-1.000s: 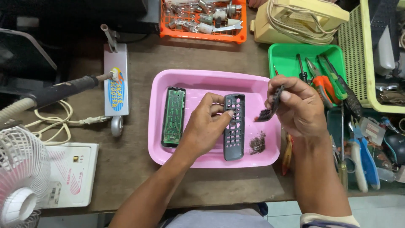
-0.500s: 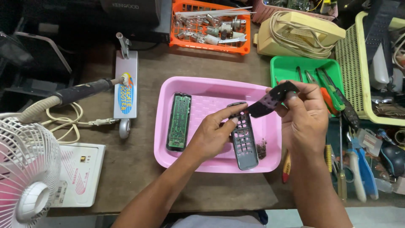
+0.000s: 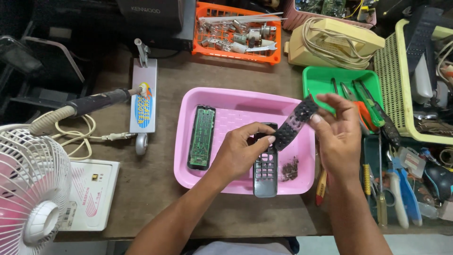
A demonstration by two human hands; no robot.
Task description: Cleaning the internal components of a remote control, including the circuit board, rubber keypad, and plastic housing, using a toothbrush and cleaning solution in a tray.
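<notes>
At the lower middle of the frame, we are resting our left hand point(image 3: 243, 153) over the dark grey plastic remote-control front shell point(image 3: 264, 172), which is lying in the shallow pink plastic tray point(image 3: 188, 160) with its long axis running almost straight up and down the picture. The fingers of this hand are curled, and the thumb and fingertips are pinching the lower end of the flexible dark rubber keypad sheet point(image 3: 295, 123).

A little higher and to the right, our right hand point(image 3: 337, 137) is holding the upper end of the same sheet between thumb and forefinger, while the other fingers are spreading loosely. So the sheet is stretching between both hands, its long axis slanting from lower left to upper right, just above the shell. The left hand is the nearer one to the shell.

Beside the shell, a small heap of dark loose bits point(image 3: 289, 168) is lying in the tray, and the green printed circuit board point(image 3: 201, 137) is lying at the tray's left side, parallel to the shell.
</notes>
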